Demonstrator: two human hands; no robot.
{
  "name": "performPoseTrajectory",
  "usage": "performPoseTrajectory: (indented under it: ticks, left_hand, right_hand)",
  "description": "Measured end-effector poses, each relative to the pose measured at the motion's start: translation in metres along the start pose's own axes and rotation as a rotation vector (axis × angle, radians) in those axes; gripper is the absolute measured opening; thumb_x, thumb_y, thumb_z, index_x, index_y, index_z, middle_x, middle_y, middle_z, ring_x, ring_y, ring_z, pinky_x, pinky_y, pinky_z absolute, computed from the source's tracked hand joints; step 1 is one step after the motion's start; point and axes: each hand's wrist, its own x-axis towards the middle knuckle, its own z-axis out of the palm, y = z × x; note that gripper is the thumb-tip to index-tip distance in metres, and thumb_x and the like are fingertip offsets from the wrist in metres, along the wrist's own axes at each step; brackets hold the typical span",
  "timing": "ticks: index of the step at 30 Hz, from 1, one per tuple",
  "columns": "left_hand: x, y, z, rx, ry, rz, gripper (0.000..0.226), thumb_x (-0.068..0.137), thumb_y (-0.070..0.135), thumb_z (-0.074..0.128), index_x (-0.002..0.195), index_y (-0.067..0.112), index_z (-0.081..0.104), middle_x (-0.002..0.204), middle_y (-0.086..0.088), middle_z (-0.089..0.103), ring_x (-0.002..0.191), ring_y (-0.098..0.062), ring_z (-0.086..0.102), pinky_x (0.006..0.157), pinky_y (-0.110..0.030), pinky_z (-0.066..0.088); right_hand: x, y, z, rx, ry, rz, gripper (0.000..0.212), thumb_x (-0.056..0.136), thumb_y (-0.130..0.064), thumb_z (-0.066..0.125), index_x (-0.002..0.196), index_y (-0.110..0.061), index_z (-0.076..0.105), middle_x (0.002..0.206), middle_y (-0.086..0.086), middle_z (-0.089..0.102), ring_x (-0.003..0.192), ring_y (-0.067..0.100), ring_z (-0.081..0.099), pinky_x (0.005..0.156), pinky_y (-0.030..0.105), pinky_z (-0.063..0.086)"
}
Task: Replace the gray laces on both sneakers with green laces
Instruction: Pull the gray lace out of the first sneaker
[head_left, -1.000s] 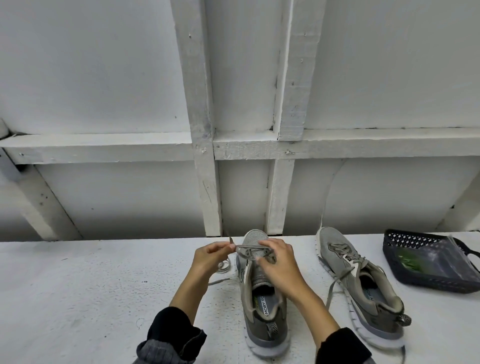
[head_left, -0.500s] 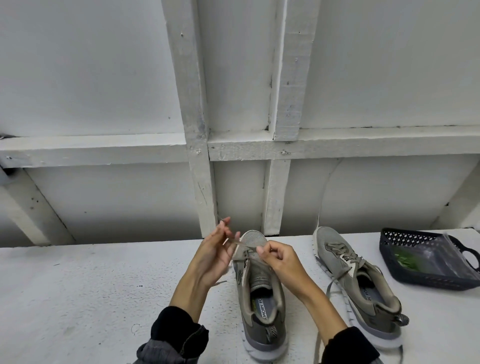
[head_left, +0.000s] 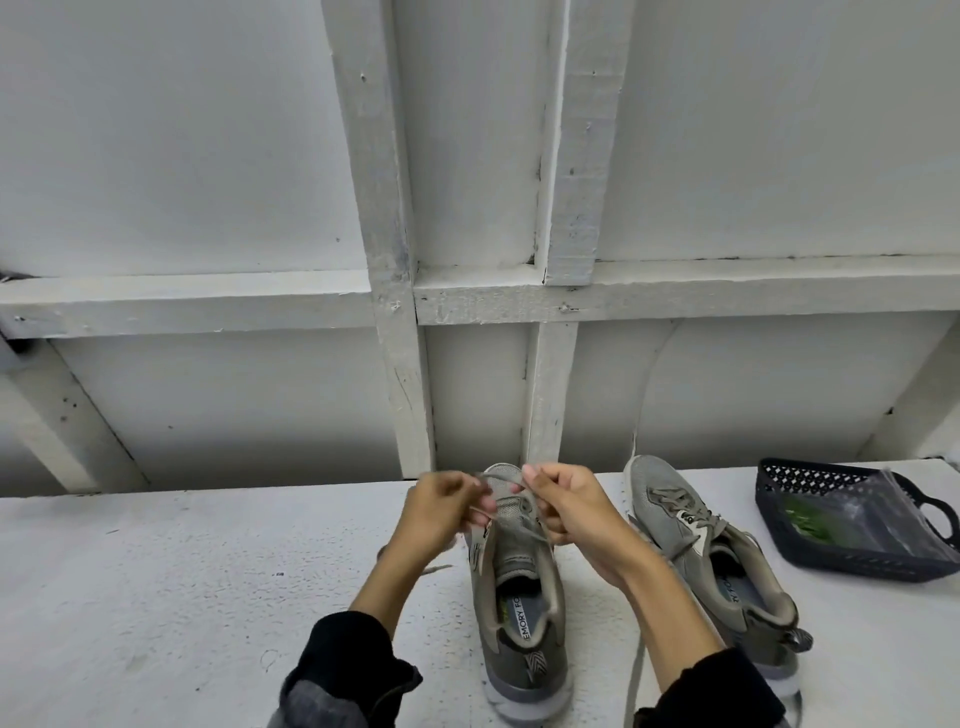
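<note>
Both hands have closed in over the near sneaker (head_left: 511, 566) mid-tabletop; left hand (head_left: 441, 512) and right hand (head_left: 569, 506) each grip pinching its gray lace (head_left: 501, 512) near the toe. Yank unevenly and it could snag in an eyelet.

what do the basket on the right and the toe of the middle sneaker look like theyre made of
Basket: looks like dark molded plastic, matte, with a regular punched lattice wall and a cut-out handle. Sneaker toe: appears to be gray woven mesh fabric, dull, with a fine grainy texture; the white sole edge below is probably rubber or foam.

Both hands (head_left: 441, 512) pinched (fingertips together)
</note>
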Motion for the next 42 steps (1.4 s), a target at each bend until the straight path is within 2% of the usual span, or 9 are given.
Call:
performPoseTrajectory:
  ticks: [6, 13, 16, 19, 22, 25, 35, 39, 42]
  left_hand:
    - [0.007, 0.021, 0.000, -1.028, 0.028, -0.179, 0.021, 0.100, 0.005, 0.043, 0.095, -0.003, 0.062, 0.078, -0.008, 0.074, 0.070, -0.014, 0.073, 0.063, -0.021, 0.059]
    - [0.007, 0.022, -0.011, -1.498, -0.110, -0.206, 0.015, 0.075, -0.006, 0.066, 0.083, 0.005, 0.059, 0.057, 0.003, 0.048, 0.043, -0.004, 0.048, 0.052, -0.020, 0.055]
    - [0.006, 0.022, -0.025, -1.254, -0.296, -0.215, 0.040, 0.046, -0.003, 0.087, 0.075, 0.006, 0.062, 0.057, 0.004, 0.040, 0.039, -0.004, 0.036, 0.038, -0.016, 0.035]
    - [-0.006, 0.025, -0.026, -0.655, -0.480, -0.220, 0.001, 0.085, 0.005, 0.055, 0.085, 0.006, 0.056, 0.058, 0.004, 0.039, 0.044, -0.004, 0.033, 0.042, -0.015, 0.027]
    - [-0.010, 0.017, -0.015, -0.048, -0.727, -0.156, 0.023, 0.102, 0.007, 0.039, 0.091, 0.005, 0.060, 0.060, 0.007, 0.050, 0.051, -0.003, 0.041, 0.050, -0.013, 0.032]
    - [-0.006, 0.014, 0.000, 0.253, -0.505, -0.042, 0.027, 0.102, 0.007, 0.041, 0.085, 0.003, 0.061, 0.063, 0.007, 0.058, 0.051, 0.000, 0.048, 0.050, -0.013, 0.035]
    - [0.016, 0.039, 0.002, -1.290, -0.126, -0.106, 0.031, 0.103, 0.010, 0.031, 0.104, 0.000, 0.060, 0.074, -0.002, 0.067, 0.063, -0.006, 0.066, 0.062, -0.018, 0.056]
    - [0.004, 0.044, -0.005, -1.251, -0.359, -0.183, 0.040, 0.097, 0.026, 0.041, 0.095, -0.001, 0.070, 0.062, 0.004, 0.050, 0.043, 0.000, 0.043, 0.042, -0.011, 0.039]
    - [-0.008, 0.040, -0.006, -0.627, -0.563, -0.197, 0.058, 0.100, 0.042, 0.032, 0.095, -0.002, 0.069, 0.062, 0.000, 0.049, 0.042, -0.003, 0.036, 0.043, -0.012, 0.038]
  right_hand:
    - [-0.015, 0.011, 0.005, -0.087, -0.192, 0.106, 0.031, 0.100, -0.028, 0.046, 0.080, -0.010, 0.061, 0.056, -0.004, 0.031, 0.042, 0.005, 0.024, 0.040, 0.015, 0.023]
    - [-0.020, 0.015, -0.002, -0.134, -0.236, 0.260, 0.039, 0.099, -0.040, 0.046, 0.067, -0.017, 0.050, 0.050, -0.007, 0.030, 0.041, 0.007, 0.020, 0.037, 0.016, 0.019]
    - [-0.019, 0.012, -0.014, 0.021, -0.175, 0.257, 0.038, 0.099, -0.035, 0.048, 0.067, -0.015, 0.048, 0.051, -0.005, 0.023, 0.040, 0.008, 0.015, 0.035, 0.016, 0.015]
    - [-0.011, 0.006, -0.023, 0.123, -0.013, 0.259, 0.036, 0.099, -0.029, 0.049, 0.067, -0.013, 0.045, 0.049, -0.007, 0.024, 0.038, 0.004, 0.015, 0.033, 0.014, 0.014]
    - [-0.005, -0.002, -0.019, 0.111, 0.032, 0.245, 0.035, 0.101, -0.026, 0.047, 0.068, -0.012, 0.046, 0.047, -0.008, 0.026, 0.037, 0.003, 0.015, 0.032, 0.014, 0.013]
    - [-0.008, -0.009, -0.011, 0.106, 0.007, 0.209, 0.032, 0.102, -0.023, 0.045, 0.075, -0.008, 0.051, 0.048, -0.007, 0.026, 0.037, 0.002, 0.015, 0.033, 0.014, 0.013]
    - [-0.028, -0.009, -0.012, -0.077, -0.246, 0.258, 0.034, 0.101, -0.031, 0.044, 0.073, -0.013, 0.053, 0.051, -0.007, 0.028, 0.040, 0.004, 0.017, 0.035, 0.015, 0.016]
    - [-0.022, 0.000, -0.023, 0.018, -0.069, 0.343, 0.039, 0.099, -0.031, 0.050, 0.064, -0.015, 0.044, 0.049, -0.007, 0.026, 0.037, 0.003, 0.014, 0.033, 0.012, 0.012]
    - [-0.016, 0.000, -0.030, 0.123, 0.045, 0.358, 0.037, 0.099, -0.028, 0.049, 0.066, -0.014, 0.042, 0.052, -0.006, 0.023, 0.036, 0.002, 0.014, 0.031, 0.011, 0.012]
